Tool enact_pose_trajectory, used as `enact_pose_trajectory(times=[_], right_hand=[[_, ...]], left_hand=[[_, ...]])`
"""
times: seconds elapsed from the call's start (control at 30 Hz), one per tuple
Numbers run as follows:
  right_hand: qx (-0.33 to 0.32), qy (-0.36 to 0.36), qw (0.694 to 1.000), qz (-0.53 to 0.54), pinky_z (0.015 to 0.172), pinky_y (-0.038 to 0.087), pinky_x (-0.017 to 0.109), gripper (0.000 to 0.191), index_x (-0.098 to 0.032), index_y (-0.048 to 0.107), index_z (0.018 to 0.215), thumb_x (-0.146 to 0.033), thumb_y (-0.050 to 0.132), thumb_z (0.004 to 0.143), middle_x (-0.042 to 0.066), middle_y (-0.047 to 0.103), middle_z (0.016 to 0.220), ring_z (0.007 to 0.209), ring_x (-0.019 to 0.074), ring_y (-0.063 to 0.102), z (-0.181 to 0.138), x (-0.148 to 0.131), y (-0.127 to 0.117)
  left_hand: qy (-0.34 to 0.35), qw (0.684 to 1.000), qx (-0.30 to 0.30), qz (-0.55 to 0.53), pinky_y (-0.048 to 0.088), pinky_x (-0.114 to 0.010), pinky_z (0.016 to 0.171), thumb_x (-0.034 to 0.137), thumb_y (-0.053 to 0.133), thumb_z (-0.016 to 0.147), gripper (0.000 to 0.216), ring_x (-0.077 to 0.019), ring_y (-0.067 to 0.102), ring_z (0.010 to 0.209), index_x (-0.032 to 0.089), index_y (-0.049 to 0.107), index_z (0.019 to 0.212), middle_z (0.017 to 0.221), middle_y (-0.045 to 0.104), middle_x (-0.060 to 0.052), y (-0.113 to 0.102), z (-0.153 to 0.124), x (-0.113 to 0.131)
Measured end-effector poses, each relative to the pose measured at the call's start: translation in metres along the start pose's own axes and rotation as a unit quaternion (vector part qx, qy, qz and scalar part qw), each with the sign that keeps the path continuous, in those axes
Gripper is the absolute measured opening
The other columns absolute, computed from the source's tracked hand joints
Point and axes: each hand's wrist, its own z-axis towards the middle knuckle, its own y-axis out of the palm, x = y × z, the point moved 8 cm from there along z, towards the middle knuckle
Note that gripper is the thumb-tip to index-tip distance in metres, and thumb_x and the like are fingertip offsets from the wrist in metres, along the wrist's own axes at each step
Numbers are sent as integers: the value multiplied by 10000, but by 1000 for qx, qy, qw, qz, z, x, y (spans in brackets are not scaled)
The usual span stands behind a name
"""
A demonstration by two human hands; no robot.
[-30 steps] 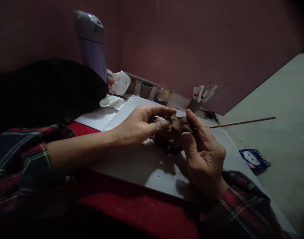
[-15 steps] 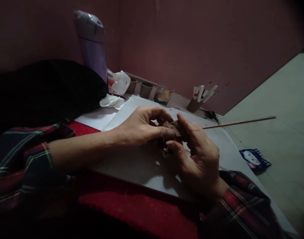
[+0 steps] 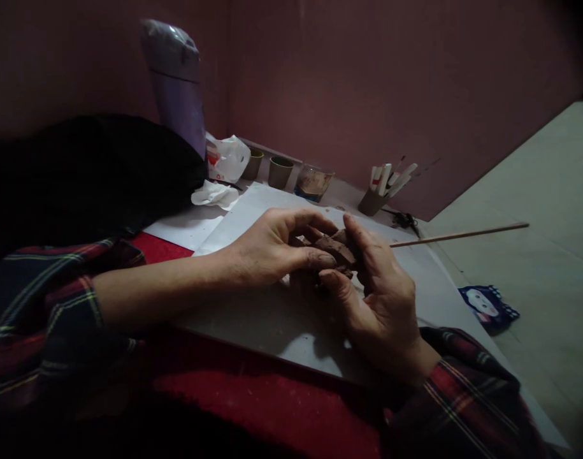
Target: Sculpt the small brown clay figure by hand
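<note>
A lump of brown clay (image 3: 338, 250) is held between both hands, over the white sheet on the table. My left hand (image 3: 276, 245) grips it from the left, its thumb pressed along the near side and its fingers curled over the far side. From the right, my right hand (image 3: 380, 290) closes on the same clay with thumb and fingertips. The thumbs are smudged with brown. Darker clay shows below the thumbs, and the underside of the lump is hidden. A thin wooden stick (image 3: 463, 236) sticks out to the right, behind my right hand.
Along the back stand a purple bottle (image 3: 181, 105), a plastic bag (image 3: 229, 159), two paper cups (image 3: 280, 172), a glass with brownish liquid (image 3: 314, 183) and a cup of brushes and sticks (image 3: 372, 201). Crumpled tissue (image 3: 215, 194) lies left; a dark blue pouch (image 3: 488, 308) lies right.
The clay has turned slightly between my fingers, showing a smoother, longer face. Both hands have shifted a little while keeping hold. The things around have not moved.
</note>
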Motion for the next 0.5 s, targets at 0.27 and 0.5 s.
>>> enact_pose_trajectory(times=[0.27,0.5], right_hand=[[-30,-16,999,-11,975,524,481,562,-216,404,1423,-318,574,897,143,580,1292,1193,286,577,2,-4,3],[-14,-13,1000,12,977,527,478,532,-162,451,1382,-275,602,884,159,591,1275,1189,283,582,2,-5,0]], left_hand=[[53,997,-12,49,536,-181,602,66,689,729,253,-121,677,739,136,616,961,822,703,-13,1,0,6],[105,988,-24,110,542,-246,770,127,685,764,218,-149,670,857,136,611,969,881,688,-29,2,-1,11]])
